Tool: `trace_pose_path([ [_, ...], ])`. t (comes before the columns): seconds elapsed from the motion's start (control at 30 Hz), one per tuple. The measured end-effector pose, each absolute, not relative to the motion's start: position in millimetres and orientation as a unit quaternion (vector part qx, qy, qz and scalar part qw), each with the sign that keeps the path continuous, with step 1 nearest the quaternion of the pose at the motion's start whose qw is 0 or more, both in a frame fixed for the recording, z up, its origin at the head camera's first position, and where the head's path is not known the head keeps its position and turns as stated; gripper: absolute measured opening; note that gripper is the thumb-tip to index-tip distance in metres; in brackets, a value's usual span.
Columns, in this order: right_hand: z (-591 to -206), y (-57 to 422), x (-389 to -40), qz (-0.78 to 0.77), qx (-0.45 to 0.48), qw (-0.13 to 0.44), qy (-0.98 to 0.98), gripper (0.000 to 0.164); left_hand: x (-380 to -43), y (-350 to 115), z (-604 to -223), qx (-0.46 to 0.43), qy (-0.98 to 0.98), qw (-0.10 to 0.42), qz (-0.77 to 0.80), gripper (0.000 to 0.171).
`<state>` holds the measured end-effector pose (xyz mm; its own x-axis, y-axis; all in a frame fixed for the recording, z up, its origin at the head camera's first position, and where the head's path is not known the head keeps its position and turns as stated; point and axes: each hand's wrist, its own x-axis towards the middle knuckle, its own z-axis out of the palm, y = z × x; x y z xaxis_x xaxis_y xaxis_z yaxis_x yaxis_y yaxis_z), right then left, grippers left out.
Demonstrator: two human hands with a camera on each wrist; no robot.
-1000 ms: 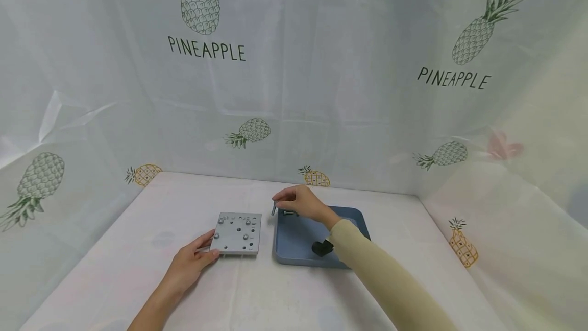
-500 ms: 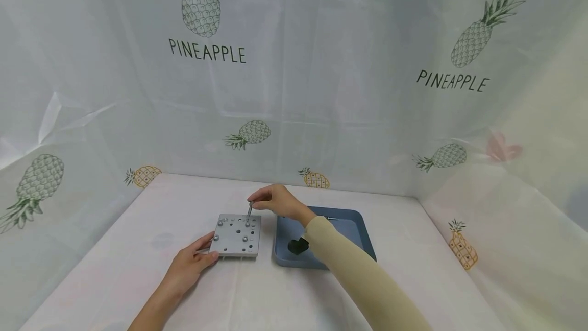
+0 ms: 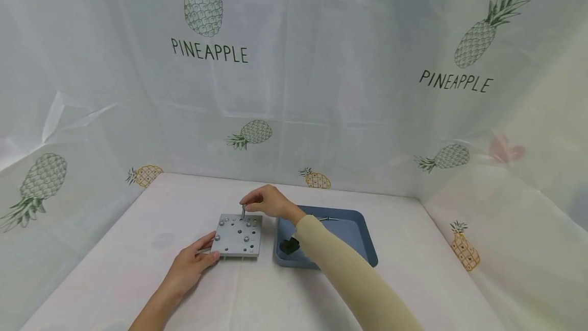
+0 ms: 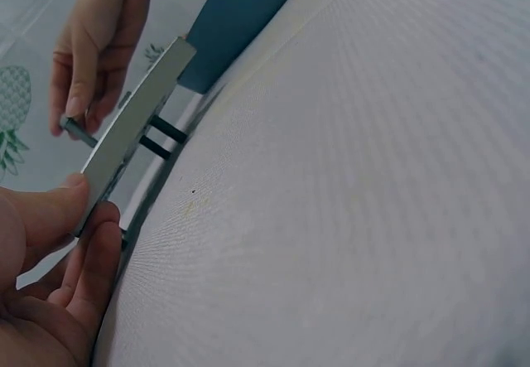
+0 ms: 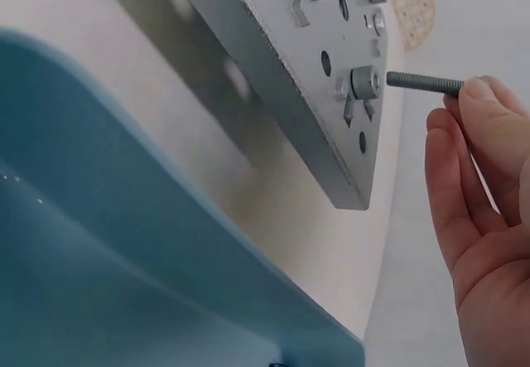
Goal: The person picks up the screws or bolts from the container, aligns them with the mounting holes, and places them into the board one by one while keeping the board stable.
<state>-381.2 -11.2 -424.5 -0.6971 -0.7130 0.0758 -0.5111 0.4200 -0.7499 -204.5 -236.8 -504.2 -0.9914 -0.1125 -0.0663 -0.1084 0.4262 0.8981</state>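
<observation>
My left hand (image 3: 195,257) grips the near left corner of a square grey metal plate (image 3: 229,244), thumb on top and fingers below, as the left wrist view shows. The plate has several holes, and several socket-head bolts stand in it. Shanks of bolts (image 4: 168,129) stick out under it toward the table. Over the plate's far edge, my right hand (image 3: 272,202) pinches a threaded bolt (image 5: 422,81) between thumb and fingertips. That bolt points down at the plate in the head view, its tip close to a hole near the far edge. Fingers hide most of its head in the right wrist view.
Right of the plate lies a shallow blue tray (image 3: 367,249) with a few bolts (image 3: 328,218) near its far side. My right forearm and a dark device (image 3: 288,245) at the wrist cross over it. A pineapple-print curtain (image 3: 312,91) rises behind the white-covered table.
My right hand has carried the bolt left from the tray's far left corner to over the plate's far edge. The left hand and plate have stayed in place.
</observation>
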Motion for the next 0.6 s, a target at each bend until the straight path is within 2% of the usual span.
trace_pose_path([
  [0.6, -430.0, -18.2, -379.8, -0.371, -0.380, 0.138, 0.836, 0.023, -201.4, -236.2, -500.8, 0.064, -0.842, 0.001, -0.536, 0.067],
])
